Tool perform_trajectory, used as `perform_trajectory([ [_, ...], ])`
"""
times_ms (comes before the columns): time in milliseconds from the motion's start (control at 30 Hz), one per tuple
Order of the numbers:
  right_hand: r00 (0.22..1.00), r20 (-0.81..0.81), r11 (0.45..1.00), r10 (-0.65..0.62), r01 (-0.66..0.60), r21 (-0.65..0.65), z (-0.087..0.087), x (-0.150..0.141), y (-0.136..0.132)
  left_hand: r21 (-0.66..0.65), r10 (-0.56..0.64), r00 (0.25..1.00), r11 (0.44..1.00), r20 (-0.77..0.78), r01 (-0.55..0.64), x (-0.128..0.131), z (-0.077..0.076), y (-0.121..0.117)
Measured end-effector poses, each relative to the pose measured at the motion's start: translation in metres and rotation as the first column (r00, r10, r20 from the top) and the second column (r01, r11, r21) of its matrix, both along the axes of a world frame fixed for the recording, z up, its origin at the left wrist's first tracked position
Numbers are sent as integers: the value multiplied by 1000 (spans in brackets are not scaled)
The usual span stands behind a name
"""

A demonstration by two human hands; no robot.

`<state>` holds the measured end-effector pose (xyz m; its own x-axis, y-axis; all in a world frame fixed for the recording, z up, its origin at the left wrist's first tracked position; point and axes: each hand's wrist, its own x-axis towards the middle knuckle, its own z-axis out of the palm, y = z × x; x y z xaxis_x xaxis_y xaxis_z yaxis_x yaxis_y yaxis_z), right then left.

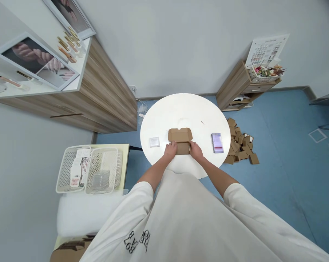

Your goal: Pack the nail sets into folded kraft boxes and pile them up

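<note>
Uneven pressure from my hands could skew the cardboard box (183, 135) or let its walls spring out.
My left hand (170, 149) and right hand (196, 150) pinch its opposite sides, fingers nearly closed; the exact gap is too small to tell. It lies lid-up, mid-table, on the near side of the white table (164, 112).

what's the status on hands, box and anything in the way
both hands, left and right, on open cardboard mailer box, one each side; clear case off to its left, nothing seen blocking the box
</note>
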<state>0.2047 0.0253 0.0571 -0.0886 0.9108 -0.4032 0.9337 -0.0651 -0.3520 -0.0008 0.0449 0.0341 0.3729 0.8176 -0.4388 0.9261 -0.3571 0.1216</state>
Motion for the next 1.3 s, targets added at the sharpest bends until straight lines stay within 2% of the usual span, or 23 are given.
perform_trajectory([
  [167,999,-42,1000,5,-5,7,1,-9,-10,5,2,1000,1000,0,-2,0,0,0],
  [267,998,-28,999,50,-50,20,-2,-8,-15,5,1,1000,1000,-3,-1,0,0,1],
  [400,994,68,995,86,-82,-59,-2,-10,-16,-17,3,1000,1000,2,-3,-1,-1,2],
  [500,974,161,981,159,-138,-135,1,-15,-13,-12,3,1000,1000,5,-3,-1,-1,2],
  [767,882,322,938,345,-314,-146,6,-24,-12,-8,-14,1000,1000,8,15,-3,1,2],
  [1133,838,422,936,347,-281,-212,-4,-37,-14,42,-25,999,999,28,24,-4,-5,0],
  [1300,889,360,958,283,-246,-144,-4,-24,-14,47,-23,999,999,32,21,-5,-1,0],
])
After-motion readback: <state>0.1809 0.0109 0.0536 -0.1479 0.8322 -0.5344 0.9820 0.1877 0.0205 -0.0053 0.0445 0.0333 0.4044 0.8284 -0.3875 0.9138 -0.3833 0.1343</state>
